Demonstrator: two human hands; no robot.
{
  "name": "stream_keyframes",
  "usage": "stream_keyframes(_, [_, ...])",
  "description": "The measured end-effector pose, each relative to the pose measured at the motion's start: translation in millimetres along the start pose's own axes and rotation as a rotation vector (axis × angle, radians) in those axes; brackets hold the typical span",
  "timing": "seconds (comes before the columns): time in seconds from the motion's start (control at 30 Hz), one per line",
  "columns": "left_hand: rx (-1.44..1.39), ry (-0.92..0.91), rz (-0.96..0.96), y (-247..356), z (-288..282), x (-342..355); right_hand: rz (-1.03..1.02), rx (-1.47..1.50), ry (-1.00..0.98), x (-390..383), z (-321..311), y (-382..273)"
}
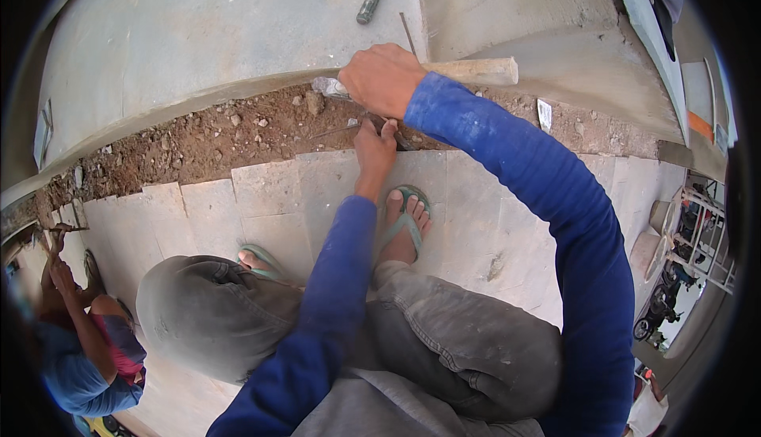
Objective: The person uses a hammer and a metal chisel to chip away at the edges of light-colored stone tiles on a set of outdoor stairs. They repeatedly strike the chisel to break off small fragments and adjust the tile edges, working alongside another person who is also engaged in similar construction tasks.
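My right hand [384,79] is closed round a pale wooden handle [476,71] above the soil strip; its butt sticks out to the right. A whitish piece [329,87] shows at the left of that fist, and I cannot tell whether it belongs to the same tool. Just below, my left hand [374,150] is closed at the edge of the paving, thumb and fingers pinched together. What it grips is mostly hidden under the right hand. A thin rod [334,130] runs over the soil beside its fingertips.
A green-handled screwdriver [369,4] and a thin metal rod [407,33] lie on the concrete slab [222,25] beyond. Stony soil [190,140] fills the gap before the paving tiles [269,191]. Another person [87,350] crouches at the left. A white rack [705,231] stands far right.
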State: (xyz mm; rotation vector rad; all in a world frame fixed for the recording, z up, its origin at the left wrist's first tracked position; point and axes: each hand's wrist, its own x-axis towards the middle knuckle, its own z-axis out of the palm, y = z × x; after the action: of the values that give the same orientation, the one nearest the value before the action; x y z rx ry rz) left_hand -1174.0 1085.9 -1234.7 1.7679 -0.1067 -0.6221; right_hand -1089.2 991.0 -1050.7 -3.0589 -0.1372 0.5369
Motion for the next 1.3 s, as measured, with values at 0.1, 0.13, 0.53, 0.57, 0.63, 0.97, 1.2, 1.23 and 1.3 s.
stream_keyframes(0.1, [-0.045,-0.01,0.019,5.4,-5.3,-1.9,0.096,0.212,0.214,-7.7,-13.6,-15.3])
stream_keyframes(0.13, [-0.052,-0.005,0.018,5.3,-4.9,0.2,0.138,0.314,0.308,-8.6,-15.2,-17.2])
stream_keyframes(0.53, [-0.002,-0.008,-0.009,-11.5,4.7,-0.7,0.105,0.317,0.181,-18.0,-2.1,-3.6])
stream_keyframes(0.57, [-0.002,0.004,-0.008,-14.8,4.3,-2.0,0.063,0.191,0.082,-14.5,6.8,-4.8])
stream_keyframes(0.63, [-0.049,0.012,0.012,-5.5,8.7,1.1,-0.019,-0.078,-0.123,-1.5,8.5,-3.7])
stream_keyframes(0.97, [-0.021,-0.005,0.006,-3.3,5.6,4.6,0.077,0.016,-0.022,-8.7,20.7,17.2])
stream_keyframes(1.2, [0.028,-0.006,-0.007,-3.4,0.2,-12.2,0.168,0.318,0.071,-24.8,-4.7,2.3])
stream_keyframes(1.23, [0.023,0.009,0.0,-8.8,0.9,-3.6,0.129,0.272,-0.003,-22.2,-1.7,7.3])
stream_keyframes(1.3, [0.005,-0.005,0.0,-10.1,3.3,4.7,0.071,0.018,-0.056,-0.8,11.1,13.5])
